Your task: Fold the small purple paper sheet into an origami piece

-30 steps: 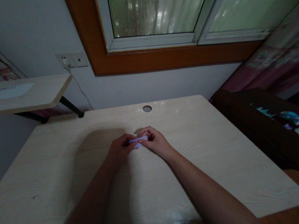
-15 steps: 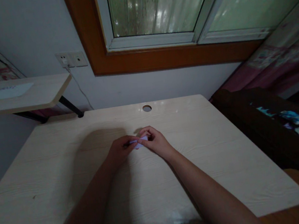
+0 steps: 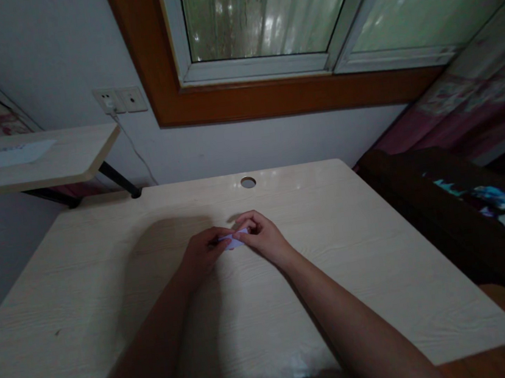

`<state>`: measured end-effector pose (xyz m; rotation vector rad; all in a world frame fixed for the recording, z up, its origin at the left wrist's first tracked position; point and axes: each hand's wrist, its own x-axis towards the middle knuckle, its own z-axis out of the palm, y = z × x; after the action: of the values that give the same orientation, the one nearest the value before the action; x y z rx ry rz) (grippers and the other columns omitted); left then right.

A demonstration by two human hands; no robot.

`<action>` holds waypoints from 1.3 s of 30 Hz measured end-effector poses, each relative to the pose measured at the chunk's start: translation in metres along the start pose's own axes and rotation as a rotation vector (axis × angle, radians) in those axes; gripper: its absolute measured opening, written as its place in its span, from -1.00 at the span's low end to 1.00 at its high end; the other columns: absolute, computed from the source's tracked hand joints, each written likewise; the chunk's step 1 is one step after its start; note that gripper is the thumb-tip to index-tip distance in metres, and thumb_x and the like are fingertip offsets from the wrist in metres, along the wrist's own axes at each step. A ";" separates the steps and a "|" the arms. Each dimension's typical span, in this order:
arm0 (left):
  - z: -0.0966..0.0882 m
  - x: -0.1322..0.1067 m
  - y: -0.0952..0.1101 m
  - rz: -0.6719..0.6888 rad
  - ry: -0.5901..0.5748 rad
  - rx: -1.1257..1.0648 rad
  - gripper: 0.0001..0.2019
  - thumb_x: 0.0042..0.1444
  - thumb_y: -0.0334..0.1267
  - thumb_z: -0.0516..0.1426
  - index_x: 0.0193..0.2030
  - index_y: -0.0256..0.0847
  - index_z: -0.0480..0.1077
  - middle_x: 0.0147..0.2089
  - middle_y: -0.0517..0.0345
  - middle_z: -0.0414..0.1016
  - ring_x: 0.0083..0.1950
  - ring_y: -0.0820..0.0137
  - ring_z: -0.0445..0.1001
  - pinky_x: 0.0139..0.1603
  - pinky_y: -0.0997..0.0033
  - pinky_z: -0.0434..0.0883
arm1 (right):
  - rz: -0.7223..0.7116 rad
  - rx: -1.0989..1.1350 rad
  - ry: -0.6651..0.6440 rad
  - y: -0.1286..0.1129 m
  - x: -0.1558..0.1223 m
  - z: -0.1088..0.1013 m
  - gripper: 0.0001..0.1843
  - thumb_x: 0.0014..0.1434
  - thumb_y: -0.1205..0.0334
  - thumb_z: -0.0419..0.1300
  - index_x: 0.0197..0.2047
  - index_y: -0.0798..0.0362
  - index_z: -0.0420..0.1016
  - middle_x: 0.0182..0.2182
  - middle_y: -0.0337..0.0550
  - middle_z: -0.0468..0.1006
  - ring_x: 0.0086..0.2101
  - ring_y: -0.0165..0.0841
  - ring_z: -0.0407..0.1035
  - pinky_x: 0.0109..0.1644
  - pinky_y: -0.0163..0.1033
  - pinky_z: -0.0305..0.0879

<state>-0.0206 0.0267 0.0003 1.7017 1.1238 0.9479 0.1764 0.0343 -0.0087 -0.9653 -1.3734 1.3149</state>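
Observation:
A small piece of pale lilac paper [image 3: 235,241] is pinched between my two hands above the middle of the desk [image 3: 334,252]. My left hand [image 3: 201,251] grips its left end, thumb and fingers closed. From the other side, my right hand [image 3: 262,235] holds the right end, with the thumb pressed on the near face. The fingers cover much of the paper, so its full shape and any folds are hard to make out.
A raised shelf [image 3: 93,162] with a white sheet [image 3: 13,155] on it stands at the left back. Near the desk's rear edge is a round cable hole [image 3: 248,182]. A white cord [image 3: 134,148] hangs from the wall socket. Dark furniture [image 3: 449,220] is at right.
The paper tilts slightly and shows a little differently between the fingers. My right fingers have shifted a touch; both hands stay in nearly the same place.

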 end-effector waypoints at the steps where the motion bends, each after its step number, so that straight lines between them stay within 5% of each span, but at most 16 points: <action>1: 0.000 0.000 0.000 -0.003 0.005 -0.002 -0.77 0.11 -0.20 0.22 -0.12 -0.19 0.55 -0.18 0.08 0.64 -0.17 0.32 0.60 -0.12 0.40 0.51 | 0.001 0.001 0.018 0.000 0.000 0.000 -0.63 0.00 0.11 0.40 -0.13 -0.01 0.45 -0.47 -0.30 0.51 -0.47 -0.40 0.33 -0.36 -0.28 0.22; 10: 0.002 0.003 0.001 -0.083 0.020 -0.156 -0.74 0.09 -0.20 0.22 -0.10 -0.22 0.53 -0.20 0.10 0.63 -0.24 0.34 0.61 -0.15 0.35 0.55 | -0.015 0.002 0.146 0.001 0.002 0.000 -0.67 0.01 0.12 0.39 -0.19 -0.01 0.43 -0.50 -0.30 0.50 -0.48 -0.39 0.34 -0.33 -0.26 0.25; 39: 0.001 0.003 -0.001 -0.102 0.029 -0.111 -0.75 0.10 -0.18 0.20 -0.11 -0.23 0.51 -0.21 0.12 0.63 -0.26 0.36 0.61 -0.15 0.36 0.55 | -0.041 -0.006 0.146 0.002 0.003 -0.001 -0.70 0.06 0.12 0.36 -0.15 -0.01 0.44 -0.48 -0.29 0.50 -0.44 -0.38 0.36 -0.29 -0.26 0.27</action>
<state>-0.0195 0.0291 -0.0010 1.5320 1.1443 0.9559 0.1769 0.0373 -0.0104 -1.0113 -1.2797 1.1867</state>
